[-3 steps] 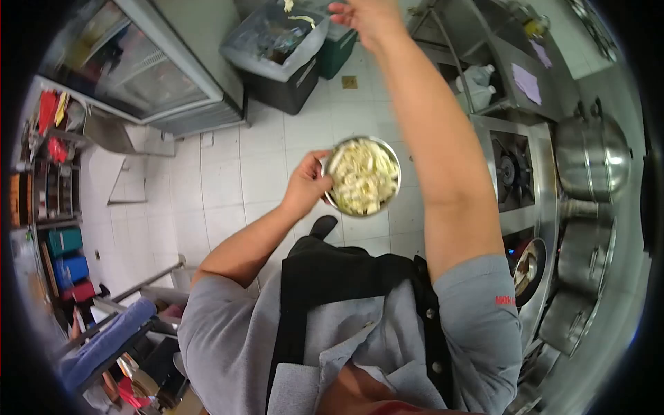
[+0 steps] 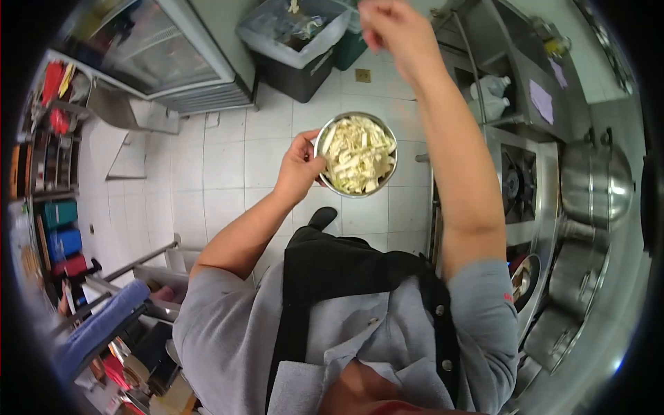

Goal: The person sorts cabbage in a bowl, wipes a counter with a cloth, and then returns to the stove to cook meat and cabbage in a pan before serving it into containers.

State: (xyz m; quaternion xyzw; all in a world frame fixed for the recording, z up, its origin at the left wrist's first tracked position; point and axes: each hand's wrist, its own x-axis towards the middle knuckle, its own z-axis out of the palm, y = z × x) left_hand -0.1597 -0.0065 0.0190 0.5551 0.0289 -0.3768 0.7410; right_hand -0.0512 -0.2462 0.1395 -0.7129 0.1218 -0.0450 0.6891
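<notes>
My left hand (image 2: 301, 166) grips the rim of a round metal bowl (image 2: 394, 160), thumb on the inside edge. Chopped pale cabbage (image 2: 358, 153) fills the bowl. Up near the top of the view, my right hand (image 2: 398, 33) is stretched out, away from the bowl and to the right of a lined trash bin (image 2: 294, 77). Its fingers are loosely curled and a little blurred, apart from one another, with nothing visible in them. Pale scraps (image 2: 311, 29) lie in the bin's clear plastic liner.
A glass-door fridge (image 2: 187, 55) stands at the upper left. To the right is a stove (image 2: 522, 180) with a pan (image 2: 526, 280) on a burner and several steel pots (image 2: 595, 180) behind. A steel rack (image 2: 145, 266) with a blue towel (image 2: 111, 321) is at the lower left.
Pale scraps that were in the air over the bin are now down in it. My right hand has drawn right and its fingers have curled more. The bowl sits slightly higher in view.
</notes>
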